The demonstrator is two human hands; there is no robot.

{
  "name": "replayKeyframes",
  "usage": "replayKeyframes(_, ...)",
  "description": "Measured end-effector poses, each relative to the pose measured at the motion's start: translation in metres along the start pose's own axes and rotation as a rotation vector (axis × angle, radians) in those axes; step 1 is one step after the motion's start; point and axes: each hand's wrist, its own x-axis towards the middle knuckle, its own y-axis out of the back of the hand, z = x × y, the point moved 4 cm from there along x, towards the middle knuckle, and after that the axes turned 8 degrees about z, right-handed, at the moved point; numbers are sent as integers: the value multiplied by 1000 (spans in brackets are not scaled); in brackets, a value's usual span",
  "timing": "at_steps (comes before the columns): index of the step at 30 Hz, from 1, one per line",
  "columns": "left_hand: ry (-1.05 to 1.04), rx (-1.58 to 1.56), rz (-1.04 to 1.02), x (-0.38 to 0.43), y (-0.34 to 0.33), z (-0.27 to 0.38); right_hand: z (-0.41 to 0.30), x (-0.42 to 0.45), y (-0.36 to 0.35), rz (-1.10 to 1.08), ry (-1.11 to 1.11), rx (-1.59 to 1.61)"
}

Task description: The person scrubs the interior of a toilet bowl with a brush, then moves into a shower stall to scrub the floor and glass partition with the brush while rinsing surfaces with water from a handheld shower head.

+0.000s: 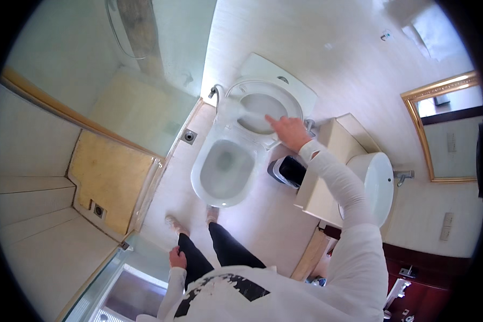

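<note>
My right hand (292, 131) reaches over the right side of the raised toilet seat (294, 98), index finger extended and the other fingers curled. Nothing shows in it; whether it touches the seat cannot be told. Behind the seat is the white cistern (261, 66) with a round flush button (282, 79) on top. Below the hinge, the white toilet bowl (227, 169) is uncovered. My left hand (178, 257) hangs beside my dark-trousered leg, fingers loosely curled; its palm side is hidden.
A lined waste bin (290, 171) stands between the toilet and a vanity cabinet (324, 161) with a white basin (372, 189). A hand sprayer (212, 92) hangs left of the toilet. A floor drain (189, 136) lies near the glass shower panel (173, 80). A gold-framed mirror (428, 153) hangs right.
</note>
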Motion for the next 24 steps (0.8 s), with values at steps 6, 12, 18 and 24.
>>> replayKeyframes(6,43,138,-68,16,26,5,73,-61,84,16,-201,-80)
replayKeyframes(12,16,168,-42,15,37,-10,125,-153,104,-104,-269,-143)
replayKeyframes(18,99,241,-89,1,41,-30,128,-179,57,-146,-146,-160)
replayKeyframes(24,199,149,-46,-27,57,-43,120,-147,-20,-210,101,-240)
